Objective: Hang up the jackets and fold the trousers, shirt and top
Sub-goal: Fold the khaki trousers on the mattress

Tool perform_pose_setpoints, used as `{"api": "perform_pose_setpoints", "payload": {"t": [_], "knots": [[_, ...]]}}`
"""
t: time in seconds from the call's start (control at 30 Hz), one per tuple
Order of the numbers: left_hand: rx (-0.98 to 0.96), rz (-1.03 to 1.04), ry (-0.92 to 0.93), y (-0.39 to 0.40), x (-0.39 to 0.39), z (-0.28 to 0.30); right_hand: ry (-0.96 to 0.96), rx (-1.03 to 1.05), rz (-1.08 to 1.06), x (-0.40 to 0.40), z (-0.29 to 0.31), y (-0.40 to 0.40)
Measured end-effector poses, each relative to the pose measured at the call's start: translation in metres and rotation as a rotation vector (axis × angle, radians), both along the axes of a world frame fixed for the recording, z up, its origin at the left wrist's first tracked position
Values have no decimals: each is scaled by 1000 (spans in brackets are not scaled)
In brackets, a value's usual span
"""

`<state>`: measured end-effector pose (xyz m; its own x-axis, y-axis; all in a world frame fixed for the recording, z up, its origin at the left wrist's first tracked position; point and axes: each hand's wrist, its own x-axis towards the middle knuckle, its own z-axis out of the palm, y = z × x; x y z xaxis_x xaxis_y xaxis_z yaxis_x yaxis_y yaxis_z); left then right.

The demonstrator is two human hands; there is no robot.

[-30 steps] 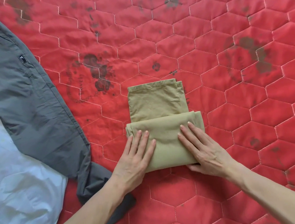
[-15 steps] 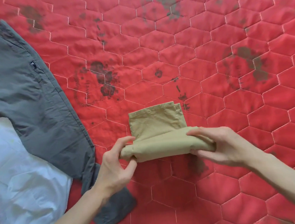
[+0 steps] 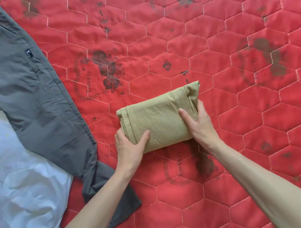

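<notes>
Both hands are gripping the folded khaki trousers mid-quilt.
Left hand and right hand are clamping opposite ends — thumbs on top, fingers beneath — likely keeping the folds together.

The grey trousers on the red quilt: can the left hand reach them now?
Probably yes, once it lets go: the left hand grips the folded khaki garment, and the grey trousers lie uncovered nearby.
</notes>
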<state>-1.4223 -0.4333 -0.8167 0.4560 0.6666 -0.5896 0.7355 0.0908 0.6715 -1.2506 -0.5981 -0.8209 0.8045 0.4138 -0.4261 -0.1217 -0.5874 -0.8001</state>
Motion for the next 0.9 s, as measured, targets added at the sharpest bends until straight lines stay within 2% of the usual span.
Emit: {"api": "perform_pose_setpoints", "payload": {"t": [0.07,0.17,0.23,0.3,0.43,0.5,0.63,0.9], "knots": [[75,-7,136,3,7,-1,-86,-198,18,2,-5,6],[71,22,225,13,19,0,-136,-311,-17,2,1,15],[3,24,231,23,24,0,-133,-389,1,3,4,17],[-142,81,169,33,24,1,-56,-424,27,9,6,18],[-383,140,56,45,22,5,186,-275,29,18,7,14],[-471,151,27,46,18,7,195,-159,-22,12,4,7],[-788,344,-107,46,2,14,220,79,-167,-3,7,1],[-835,237,-256,45,-14,61,39,160,-71,-17,62,-8]]}}
